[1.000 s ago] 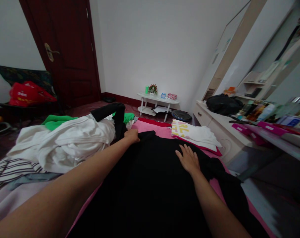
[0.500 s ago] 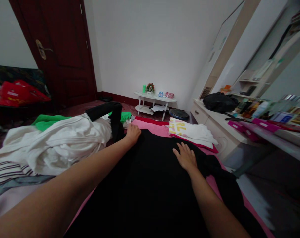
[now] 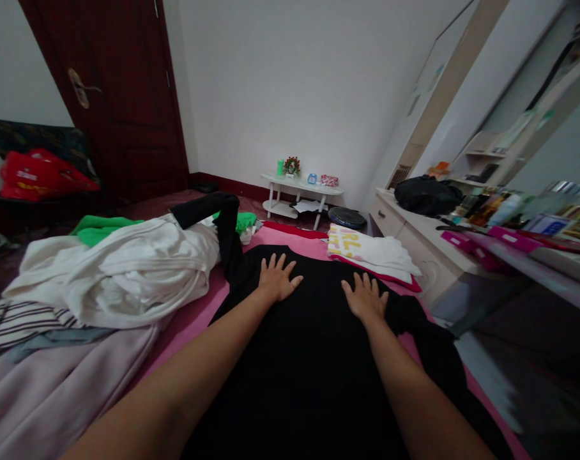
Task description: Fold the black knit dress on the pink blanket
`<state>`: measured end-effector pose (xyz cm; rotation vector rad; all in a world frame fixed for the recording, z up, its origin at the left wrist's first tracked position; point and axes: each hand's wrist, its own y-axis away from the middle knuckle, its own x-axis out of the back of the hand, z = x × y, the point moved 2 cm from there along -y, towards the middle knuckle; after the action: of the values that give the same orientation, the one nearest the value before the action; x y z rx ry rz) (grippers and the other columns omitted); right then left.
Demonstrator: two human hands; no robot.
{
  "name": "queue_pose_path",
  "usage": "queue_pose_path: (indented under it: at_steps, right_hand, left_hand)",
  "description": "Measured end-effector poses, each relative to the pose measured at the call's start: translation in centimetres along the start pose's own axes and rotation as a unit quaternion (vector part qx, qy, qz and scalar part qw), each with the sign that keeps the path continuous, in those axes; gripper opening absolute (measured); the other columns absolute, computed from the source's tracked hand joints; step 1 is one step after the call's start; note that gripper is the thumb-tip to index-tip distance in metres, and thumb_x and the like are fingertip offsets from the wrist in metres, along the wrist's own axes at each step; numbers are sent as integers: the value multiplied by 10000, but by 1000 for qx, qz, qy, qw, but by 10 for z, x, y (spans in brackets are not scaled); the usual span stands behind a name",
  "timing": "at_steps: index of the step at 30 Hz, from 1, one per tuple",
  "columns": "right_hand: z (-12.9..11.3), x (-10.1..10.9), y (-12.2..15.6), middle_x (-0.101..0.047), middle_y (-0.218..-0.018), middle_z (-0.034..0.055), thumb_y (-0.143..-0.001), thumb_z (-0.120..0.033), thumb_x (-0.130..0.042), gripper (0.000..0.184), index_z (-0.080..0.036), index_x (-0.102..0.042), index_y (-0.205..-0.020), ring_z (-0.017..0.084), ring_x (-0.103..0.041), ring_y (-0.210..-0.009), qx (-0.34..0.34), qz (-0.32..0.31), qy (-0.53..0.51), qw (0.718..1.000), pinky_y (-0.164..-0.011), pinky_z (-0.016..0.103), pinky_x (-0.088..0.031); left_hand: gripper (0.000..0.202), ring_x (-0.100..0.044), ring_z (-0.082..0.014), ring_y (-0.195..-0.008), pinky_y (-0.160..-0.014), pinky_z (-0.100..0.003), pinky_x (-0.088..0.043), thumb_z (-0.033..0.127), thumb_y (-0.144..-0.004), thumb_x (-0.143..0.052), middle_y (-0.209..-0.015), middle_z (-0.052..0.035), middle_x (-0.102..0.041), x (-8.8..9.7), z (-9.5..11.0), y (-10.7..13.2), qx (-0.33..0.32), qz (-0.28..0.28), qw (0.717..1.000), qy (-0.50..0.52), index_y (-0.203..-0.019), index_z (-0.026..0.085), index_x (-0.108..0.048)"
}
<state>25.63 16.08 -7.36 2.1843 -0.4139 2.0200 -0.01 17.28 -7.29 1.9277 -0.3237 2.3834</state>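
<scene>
A black long-sleeved top lies spread out on a pink cover, its neckline at the far end. My left hand rests palm down on the upper left of the top, fingers spread. On the upper right, my right hand also lies flat with its fingers apart. The top's left sleeve bends up over a heap of white clothing. Its right sleeve trails down along the right edge of the cover.
Folded white shirts with yellow lettering lie at the far right of the cover. Striped and pale mauve clothes are heaped at left. A cluttered dresser stands on the right, a small white table beyond.
My left hand has moved from the top's left shoulder edge inward to the right, and its fingers have spread flat. My right hand stays in nearly the same place.
</scene>
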Motion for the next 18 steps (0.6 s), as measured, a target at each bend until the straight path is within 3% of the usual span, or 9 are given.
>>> queue_pose_path:
  at_steps: [8, 18]
  right_hand:
    - [5, -1, 12, -196, -1547, 74, -897, -607, -155, 694, -228, -260, -1469, 304, -142, -1407, 37, -10, 13, 999, -1088, 553, -153]
    - [18, 7, 57, -214, -1543, 61, -923, -559, -200, 630, -242, -286, -1460, 293, -165, -1404, 49, -1, 16, 999, -1094, 479, -200]
  left_hand:
    - [682, -145, -334, -1411, -1109, -547, -107, 651, -885, -188, -1534, -84, -234, 3, 0, 34, -40, 12, 999, -12, -1437, 280, -336]
    - [632, -174, -308, -1409, -1123, -478, -162, 564, -921, -234, -1527, -103, -245, 18, -3, 87, -63, 8, 998, -19, -1440, 220, -341]
